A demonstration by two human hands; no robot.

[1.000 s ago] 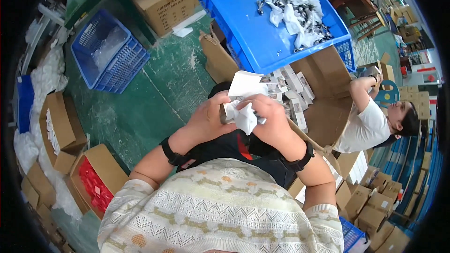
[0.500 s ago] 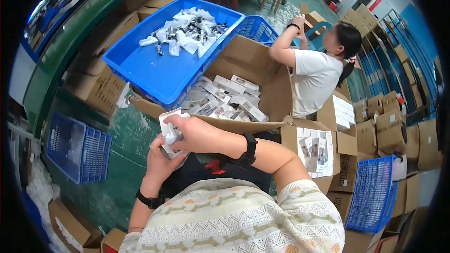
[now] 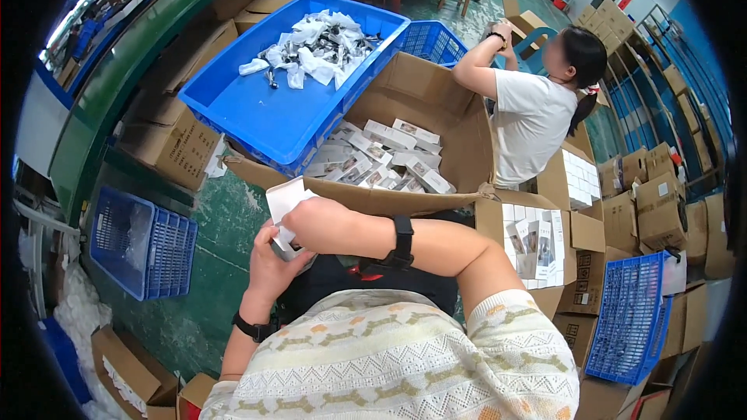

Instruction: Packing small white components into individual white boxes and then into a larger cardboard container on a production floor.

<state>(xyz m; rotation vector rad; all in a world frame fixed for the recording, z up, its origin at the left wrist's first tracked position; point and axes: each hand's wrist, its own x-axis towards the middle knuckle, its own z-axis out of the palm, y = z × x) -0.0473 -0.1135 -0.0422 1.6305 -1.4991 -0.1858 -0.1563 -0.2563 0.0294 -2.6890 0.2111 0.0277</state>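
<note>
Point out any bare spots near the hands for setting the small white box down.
Free: near half of the blue bin, below its bagged parts; green floor between blue basket and left hand. Crowded: big carton, full of white boxes.

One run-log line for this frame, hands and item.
left hand: grips small white box | right hand: on box top | behind: open carton of white boxes

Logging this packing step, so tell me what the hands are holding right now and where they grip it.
Both hands hold a small white box: the left hand at its lower end, the right hand over its right side.
</note>
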